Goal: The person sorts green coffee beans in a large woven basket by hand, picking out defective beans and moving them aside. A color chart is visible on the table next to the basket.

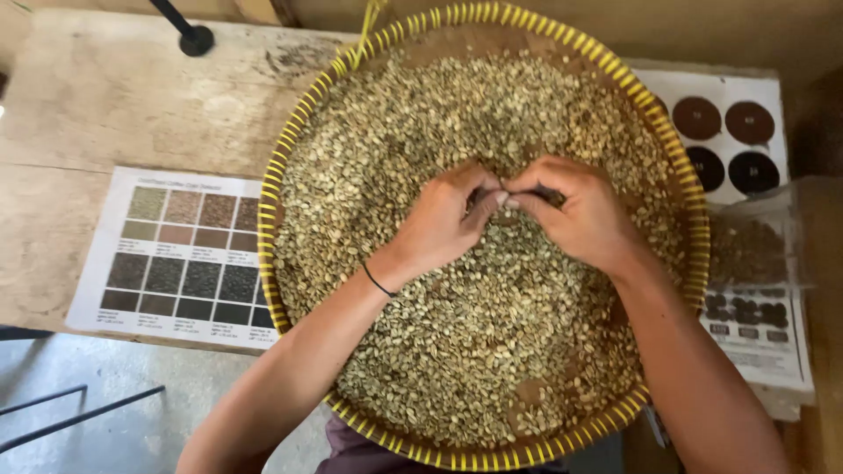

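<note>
Beans (pixel 492 333), pale green, fill the round yellow-rimmed basket (pixel 676 145) on my table (pixel 114 105); my left hand (pixel 439 224) and right hand (pixel 580 215) meet fingertip to fingertip mid-basket, each grip pinched together on beans directly beneath; neither hand nearer.

Woven tray (pixel 283 158) w/ yellow plastic-looking rim, matt pale beans (pixel 457 351), rough worn wood table (pixel 105 96), smooth paper chart (pixel 180 254)

Soft even daylight, slight blur
</note>
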